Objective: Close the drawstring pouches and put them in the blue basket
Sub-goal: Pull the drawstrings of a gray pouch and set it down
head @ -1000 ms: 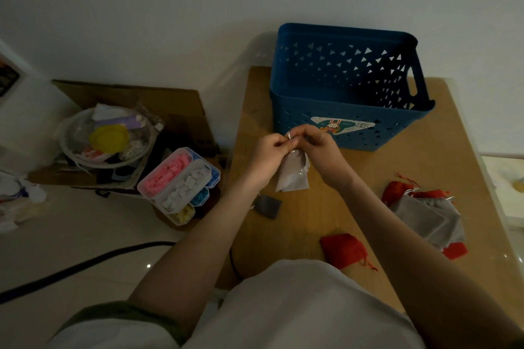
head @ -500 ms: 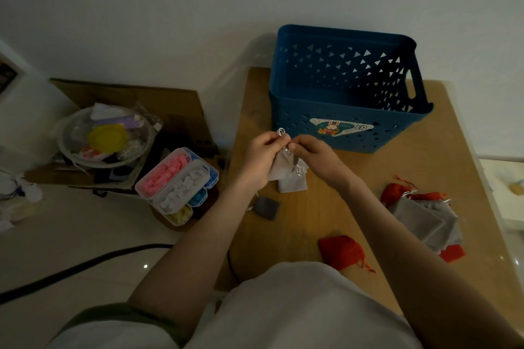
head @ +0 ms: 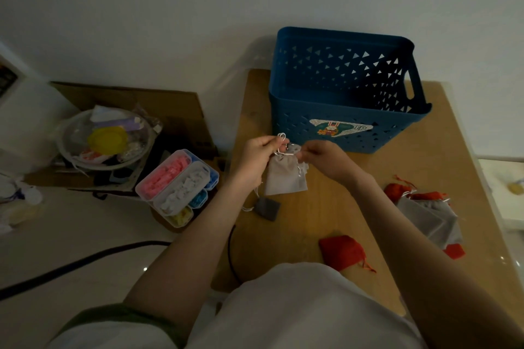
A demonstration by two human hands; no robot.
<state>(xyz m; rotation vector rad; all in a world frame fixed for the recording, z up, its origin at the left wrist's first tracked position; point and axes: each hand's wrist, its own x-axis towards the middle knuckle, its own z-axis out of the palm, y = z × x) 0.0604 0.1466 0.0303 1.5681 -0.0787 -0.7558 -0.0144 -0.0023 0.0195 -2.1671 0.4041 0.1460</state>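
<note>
In front of the blue basket [head: 397, 136], our left hand [head: 255, 157] pinched the cord loops [head: 281, 137] of the grey pouch [head: 285, 180], our right hand [head: 324, 160] its top. It seemed soft, light, best taken by those cords.

There is just one camera, and it sits on the person's head, looking forward and down. It is close above the left hand [head: 255, 161] and the right hand [head: 326, 160], which are in the middle of the view. Past the hands it sees the blue basket [head: 297, 122], and around them the table [head: 326, 215].
</note>
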